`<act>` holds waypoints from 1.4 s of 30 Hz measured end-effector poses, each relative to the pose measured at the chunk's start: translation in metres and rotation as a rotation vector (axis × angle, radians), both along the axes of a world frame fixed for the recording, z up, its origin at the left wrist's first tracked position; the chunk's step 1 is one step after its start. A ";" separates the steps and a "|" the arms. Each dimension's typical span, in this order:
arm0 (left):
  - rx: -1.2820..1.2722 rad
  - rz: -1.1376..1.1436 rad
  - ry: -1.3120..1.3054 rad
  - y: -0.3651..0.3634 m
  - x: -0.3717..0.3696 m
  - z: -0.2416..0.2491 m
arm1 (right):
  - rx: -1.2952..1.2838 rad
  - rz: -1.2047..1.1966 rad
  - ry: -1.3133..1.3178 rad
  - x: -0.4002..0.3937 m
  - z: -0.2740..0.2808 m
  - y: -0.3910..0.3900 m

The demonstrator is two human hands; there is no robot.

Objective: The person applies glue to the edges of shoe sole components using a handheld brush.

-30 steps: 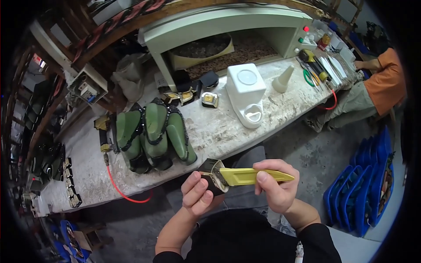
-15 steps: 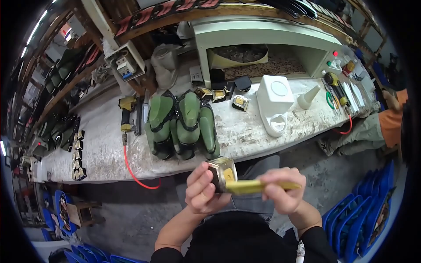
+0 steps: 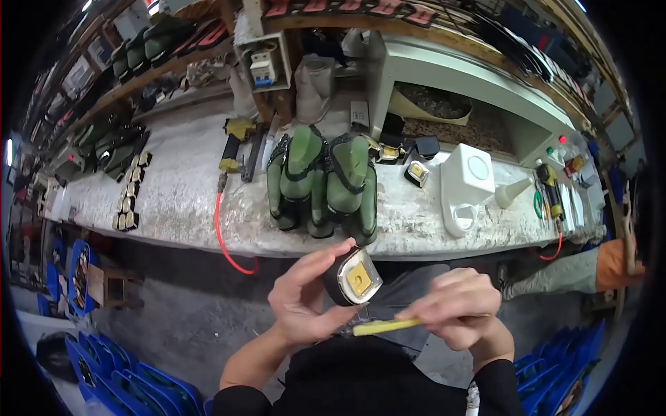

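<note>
Two hands full, brush drawn off the block's face

The left hand [image 3: 305, 295] is closed around a dark block [image 3: 357, 279], fingers on its far side and thumb below, in front of the person's body and just off the near edge of the worktable [image 3: 177, 208]. Its pale-rimmed face, with a yellow patch in the middle, now turns squarely to the camera; half a second ago it was angled more to the side. The right hand [image 3: 458, 305] grips the yellow brush [image 3: 385, 326]. Earlier the brush's working end lay at the block's face — now it sits lower, near the left thumb, and whether it touches anything there I cannot tell.

The view has swung too, so the worktable things appear farther right. The green forms [image 3: 347, 173] with dark straps stand beyond the block, the white container [image 3: 469, 184] to their right with the pale cone [image 3: 513, 192] just beside it. To their left lie the yellow-and-black tool [image 3: 234, 145] and its red hose [image 3: 218, 215] — then, farther left, the rows of small blocks [image 3: 130, 191].
</note>
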State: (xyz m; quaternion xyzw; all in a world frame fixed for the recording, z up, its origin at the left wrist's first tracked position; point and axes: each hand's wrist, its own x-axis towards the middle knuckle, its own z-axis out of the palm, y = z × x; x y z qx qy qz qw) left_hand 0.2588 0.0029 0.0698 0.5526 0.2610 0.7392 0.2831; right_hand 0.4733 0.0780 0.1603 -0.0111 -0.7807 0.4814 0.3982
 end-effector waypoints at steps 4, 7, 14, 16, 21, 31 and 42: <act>-0.096 -0.175 -0.080 -0.012 -0.014 -0.002 | -0.005 0.009 -0.003 -0.013 -0.010 0.010; -0.131 -0.255 -0.167 -0.012 -0.023 -0.001 | 0.016 0.010 -0.019 -0.028 -0.006 0.023; -0.272 -0.461 -0.361 -0.023 -0.050 -0.011 | 0.073 0.121 -0.050 -0.034 -0.004 0.024; -0.308 -0.493 -0.383 -0.031 -0.057 -0.017 | 0.074 0.178 -0.056 -0.033 -0.006 0.017; -0.391 -0.531 -0.413 -0.041 -0.074 -0.030 | 0.053 0.240 -0.106 -0.054 -0.010 0.012; -0.461 -0.496 -0.476 -0.050 -0.103 -0.033 | 0.200 0.303 -0.220 -0.078 -0.018 0.037; -0.677 0.252 -0.151 -0.013 -0.354 -0.079 | -0.267 0.051 0.066 -0.077 -0.047 0.037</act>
